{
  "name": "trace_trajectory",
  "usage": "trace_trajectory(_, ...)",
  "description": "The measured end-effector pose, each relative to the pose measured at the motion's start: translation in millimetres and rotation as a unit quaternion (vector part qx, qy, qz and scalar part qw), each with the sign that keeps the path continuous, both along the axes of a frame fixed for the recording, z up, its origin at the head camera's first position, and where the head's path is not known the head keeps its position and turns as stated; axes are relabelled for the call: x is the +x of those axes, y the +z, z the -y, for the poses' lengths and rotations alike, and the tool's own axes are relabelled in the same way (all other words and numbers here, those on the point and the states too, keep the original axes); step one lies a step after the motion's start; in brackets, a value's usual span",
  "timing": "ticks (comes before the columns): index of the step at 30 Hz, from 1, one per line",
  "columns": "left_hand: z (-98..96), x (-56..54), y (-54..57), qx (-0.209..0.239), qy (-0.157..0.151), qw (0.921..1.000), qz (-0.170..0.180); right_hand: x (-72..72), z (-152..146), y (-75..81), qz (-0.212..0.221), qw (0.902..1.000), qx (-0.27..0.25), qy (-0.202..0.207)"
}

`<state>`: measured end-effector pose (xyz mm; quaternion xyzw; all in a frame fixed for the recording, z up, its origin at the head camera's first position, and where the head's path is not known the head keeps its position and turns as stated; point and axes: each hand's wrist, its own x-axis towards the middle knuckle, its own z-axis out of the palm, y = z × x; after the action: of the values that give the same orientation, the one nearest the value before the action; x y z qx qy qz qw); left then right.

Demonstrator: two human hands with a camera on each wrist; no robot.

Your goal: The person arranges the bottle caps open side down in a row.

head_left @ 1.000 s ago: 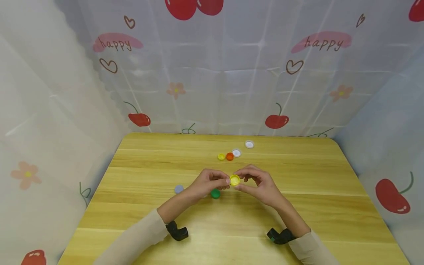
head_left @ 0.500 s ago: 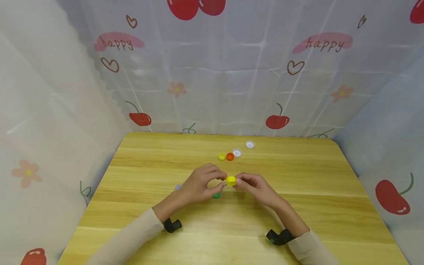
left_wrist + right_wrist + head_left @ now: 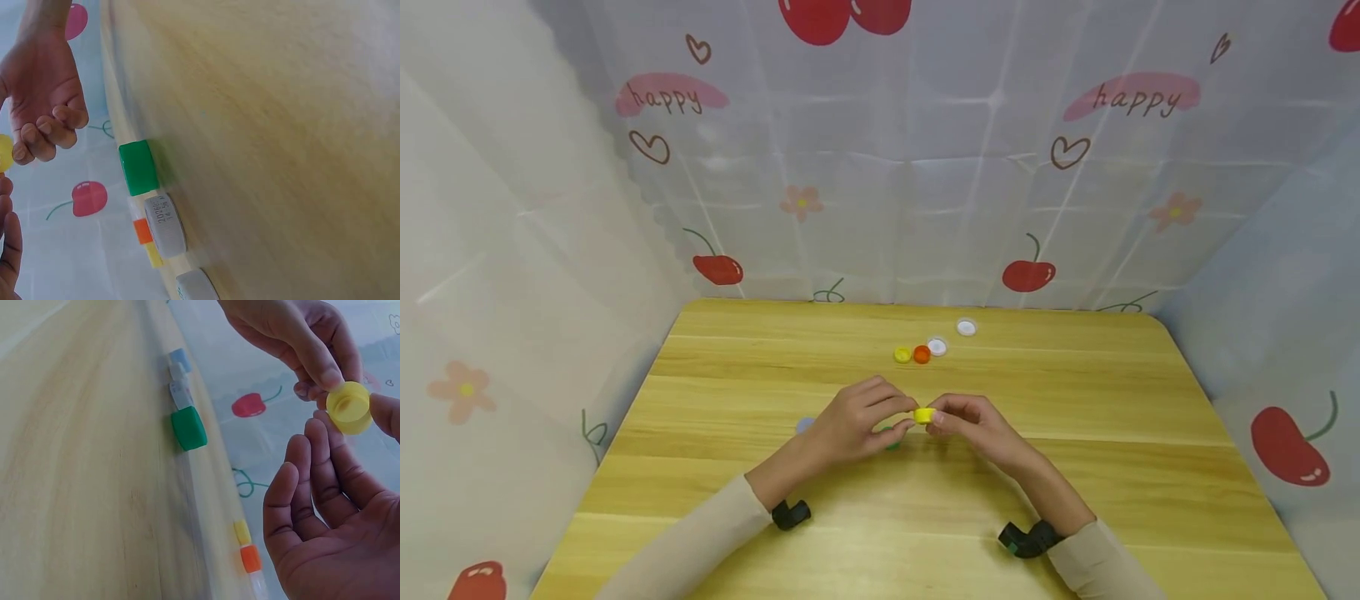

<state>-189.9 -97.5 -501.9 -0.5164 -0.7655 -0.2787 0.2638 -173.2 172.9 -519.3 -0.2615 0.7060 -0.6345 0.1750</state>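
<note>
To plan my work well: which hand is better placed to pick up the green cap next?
Probably the left hand: in the head view it partly hides the green cap, while the right hand, farther away, pinches a yellow cap.

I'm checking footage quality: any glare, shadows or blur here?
Head view: glare streaks on the curtain, soft shadow on the table below the right hand; left wrist: hazy, soft table grain; right wrist: soft grain, yellow cap clearly outlined.

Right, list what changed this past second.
The held yellow cap has turned: its hollow faced the head camera, now its side does. The left hand has rolled knuckles-up and hides more of the green cap. The right hand keeps its grip; no cap was put down. The orange cap and loose yellow cap stayed put.
</note>
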Motion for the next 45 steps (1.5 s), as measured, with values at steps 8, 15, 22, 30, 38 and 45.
trace_trajectory(8,-1.1,0.8,-2.9,-0.008,0.002,0.9999,0.006,1.3,0,-2.1,0.002,0.9997,-0.024,0.000)
trace_trajectory(15,-0.5,4.8,-7.4,-0.004,0.020,0.9872,0.158,5.9,2,0.1,-0.080,0.9947,0.008,-0.064)
trace_trajectory(22,-1.2,5.7,-9.2,-0.009,0.036,0.9766,0.212,9.1,2,-1.1,-0.150,0.9834,0.032,-0.097)
trace_trajectory(30,-3.8,6.2,-12.0,-0.021,0.042,0.9752,0.216,10.1,2,-2.4,-0.158,0.9810,0.043,-0.104)
trace_trajectory(38,-2.4,5.2,-14.6,-0.091,0.076,0.9609,0.250,6.7,5,-4.3,-0.167,0.9707,0.140,-0.100)
trace_trajectory(45,-4.2,3.9,-21.3,-0.203,0.097,0.9334,0.280,8.0,9,-6.6,-0.173,0.9565,0.230,-0.051)
